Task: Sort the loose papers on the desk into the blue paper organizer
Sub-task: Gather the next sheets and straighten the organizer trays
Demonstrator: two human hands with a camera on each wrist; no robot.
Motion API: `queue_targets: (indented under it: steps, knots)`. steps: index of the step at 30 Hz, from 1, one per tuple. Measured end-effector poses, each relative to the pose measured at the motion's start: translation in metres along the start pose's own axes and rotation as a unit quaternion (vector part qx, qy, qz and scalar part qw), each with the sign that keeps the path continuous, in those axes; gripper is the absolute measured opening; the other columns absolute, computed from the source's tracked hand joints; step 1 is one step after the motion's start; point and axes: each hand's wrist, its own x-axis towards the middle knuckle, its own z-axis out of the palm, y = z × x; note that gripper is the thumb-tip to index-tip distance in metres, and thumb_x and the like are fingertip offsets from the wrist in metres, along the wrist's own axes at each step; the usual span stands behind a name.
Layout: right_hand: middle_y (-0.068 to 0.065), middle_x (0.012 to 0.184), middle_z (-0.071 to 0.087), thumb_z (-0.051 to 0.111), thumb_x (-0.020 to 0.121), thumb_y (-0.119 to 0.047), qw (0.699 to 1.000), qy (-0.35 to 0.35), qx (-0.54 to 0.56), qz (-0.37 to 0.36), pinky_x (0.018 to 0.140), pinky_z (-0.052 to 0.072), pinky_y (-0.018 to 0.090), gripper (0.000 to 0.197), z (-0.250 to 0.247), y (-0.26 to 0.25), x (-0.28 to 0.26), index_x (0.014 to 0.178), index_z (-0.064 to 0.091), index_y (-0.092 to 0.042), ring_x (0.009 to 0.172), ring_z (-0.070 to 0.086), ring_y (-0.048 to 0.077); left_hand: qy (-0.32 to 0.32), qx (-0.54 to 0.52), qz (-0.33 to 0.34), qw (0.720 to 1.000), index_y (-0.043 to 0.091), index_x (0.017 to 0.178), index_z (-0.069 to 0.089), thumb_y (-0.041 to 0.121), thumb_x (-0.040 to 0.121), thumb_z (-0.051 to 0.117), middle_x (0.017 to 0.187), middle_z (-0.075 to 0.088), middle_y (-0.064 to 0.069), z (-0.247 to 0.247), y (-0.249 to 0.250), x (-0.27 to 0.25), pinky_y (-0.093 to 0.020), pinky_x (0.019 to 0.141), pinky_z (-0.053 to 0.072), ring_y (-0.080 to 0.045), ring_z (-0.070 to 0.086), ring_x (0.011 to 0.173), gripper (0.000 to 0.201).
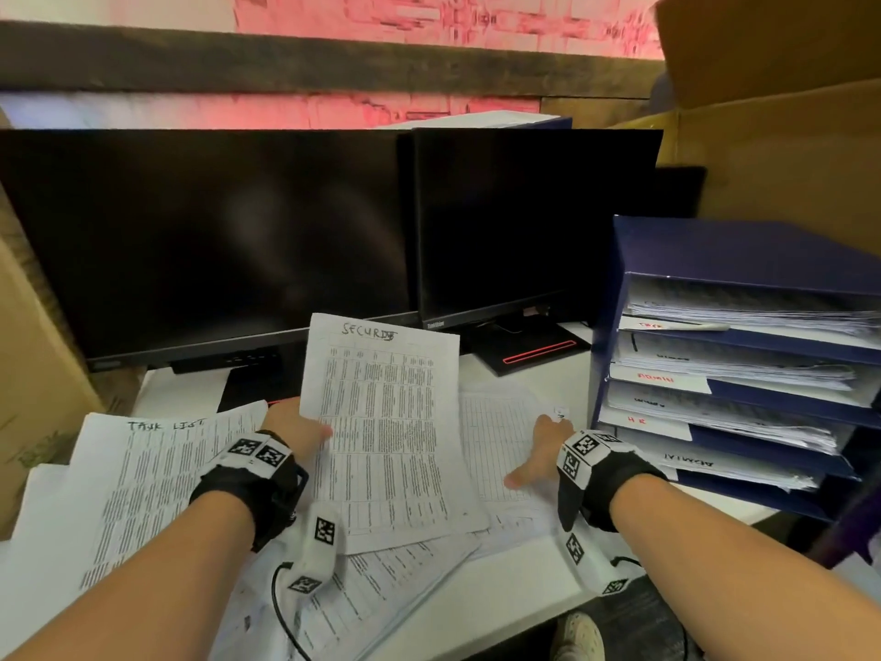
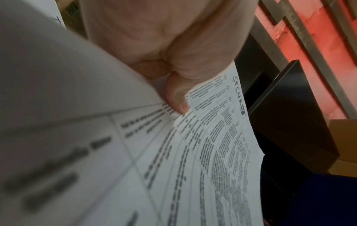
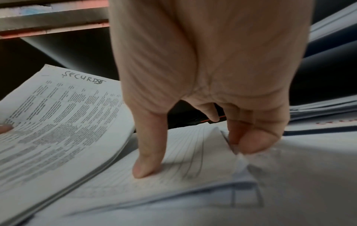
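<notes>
A printed stack headed "SECURITY" (image 1: 386, 422) is lifted above the desk, tilted up at its far end. My left hand (image 1: 305, 431) grips its left edge, thumb (image 2: 176, 99) on top and fingers hidden beneath. In the right wrist view the SECURITY stack (image 3: 58, 122) shows as several sheets. My right hand (image 1: 536, 448) rests on a gridded sheet (image 1: 496, 431) lying on the desk. Its thumb (image 3: 146, 160) presses the gridded sheet (image 3: 183, 160) while the curled fingers (image 3: 257, 140) pinch its raised right edge. The blue paper organizer (image 1: 715, 245) stands at the right, its labelled shelves holding papers.
A "TASK LIST" sheet (image 1: 157, 469) and more loose papers (image 1: 381, 589) cover the near desk. Two dark monitors (image 1: 205, 240) (image 1: 524, 221) stand behind, with a monitor base (image 1: 529, 348) beside the organizer. Cardboard boxes (image 1: 786, 136) rise at the right and left.
</notes>
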Motion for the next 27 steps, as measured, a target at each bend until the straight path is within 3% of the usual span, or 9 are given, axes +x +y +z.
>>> queue_targets:
  steps: [3,8,12,15,18,21,24,26,27]
  knots:
    - [0.011,0.131,0.045,0.076,0.065,-0.057,1.000,-0.002,-0.022,0.006,0.096,0.047,0.038,0.089,-0.002,0.003,0.001,0.132,0.036,-0.012,0.115,0.051,0.026,0.018,0.005,0.001,1.000,-0.002,0.115,0.059,0.003,0.092,0.056,0.121,0.060,-0.021,-0.004,0.005,0.004,-0.039,0.095,0.044,-0.034,0.056,0.113,0.024]
    - [0.007,0.115,0.059,0.077,0.065,-0.056,0.996,-0.020,-0.077,-0.026,0.089,0.053,0.036,0.079,-0.003,0.006,0.002,0.124,0.050,-0.011,0.101,0.060,0.023,0.103,-0.026,-0.002,0.994,-0.006,0.115,0.060,0.007,0.092,0.054,0.120,0.059,-0.025,-0.028,-0.001,0.015,-0.031,0.076,0.037,-0.035,0.055,0.097,0.026]
    - [0.009,0.124,0.044,0.075,0.063,-0.061,0.989,-0.024,-0.135,-0.062,0.092,0.047,0.042,0.089,-0.017,-0.009,0.000,0.133,0.043,-0.016,0.112,0.052,0.030,0.140,-0.078,0.001,0.987,-0.003,0.129,0.054,0.006,0.094,0.052,0.133,0.055,-0.022,-0.045,0.005,0.017,-0.031,0.085,0.038,-0.038,0.051,0.121,0.035]
    - [0.006,0.147,0.038,0.068,0.079,-0.055,0.987,-0.042,-0.089,-0.128,0.107,0.036,0.038,0.085,-0.030,-0.028,-0.006,0.146,0.032,-0.017,0.131,0.042,0.025,0.175,-0.129,0.019,0.976,-0.002,0.132,0.052,0.001,0.093,0.051,0.134,0.054,-0.021,-0.052,0.020,0.014,-0.029,0.089,0.039,-0.036,0.051,0.123,0.039]
    - [0.000,0.148,0.042,0.064,0.080,-0.058,0.982,-0.061,-0.052,-0.174,0.109,0.036,0.035,0.083,-0.029,-0.048,-0.012,0.147,0.034,-0.020,0.131,0.045,0.020,0.205,-0.146,0.036,0.967,-0.002,0.128,0.055,0.002,0.092,0.052,0.131,0.056,-0.022,-0.061,0.028,0.017,-0.032,0.091,0.042,-0.036,0.053,0.120,0.037]
    - [0.005,0.130,0.060,0.057,0.082,-0.062,0.976,-0.072,-0.032,-0.202,0.102,0.045,0.037,0.078,-0.017,-0.070,-0.017,0.142,0.041,-0.015,0.114,0.059,0.022,0.212,-0.155,0.026,0.964,-0.001,0.129,0.054,0.004,0.092,0.053,0.130,0.056,-0.021,-0.067,0.023,0.016,-0.036,0.095,0.043,-0.037,0.053,0.120,0.037]
    - [0.007,0.096,0.068,0.056,0.090,-0.046,0.973,-0.090,0.044,-0.208,0.080,0.055,0.032,0.062,-0.007,-0.086,-0.021,0.136,0.044,-0.007,0.084,0.066,0.021,0.212,-0.165,0.015,0.963,-0.001,0.131,0.052,0.003,0.093,0.052,0.132,0.055,-0.021,-0.070,0.011,0.015,-0.037,0.097,0.042,-0.036,0.052,0.121,0.038]
    - [0.008,0.093,0.063,0.058,0.090,-0.037,0.974,-0.095,0.053,-0.201,0.072,0.053,0.031,0.052,-0.001,-0.094,-0.021,0.130,0.049,-0.005,0.081,0.064,0.022,0.205,-0.159,0.008,0.966,0.000,0.131,0.052,0.004,0.093,0.052,0.133,0.055,-0.020,-0.072,0.002,0.014,-0.039,0.098,0.042,-0.037,0.052,0.122,0.038]
    - [0.009,0.098,0.064,0.060,0.089,-0.037,0.974,-0.093,0.047,-0.200,0.077,0.054,0.034,0.050,0.000,-0.096,-0.020,0.126,0.053,-0.004,0.088,0.066,0.025,0.198,-0.152,0.005,0.968,0.000,0.132,0.051,0.004,0.094,0.051,0.133,0.055,-0.020,-0.072,-0.002,0.013,-0.039,0.098,0.042,-0.037,0.052,0.122,0.039]
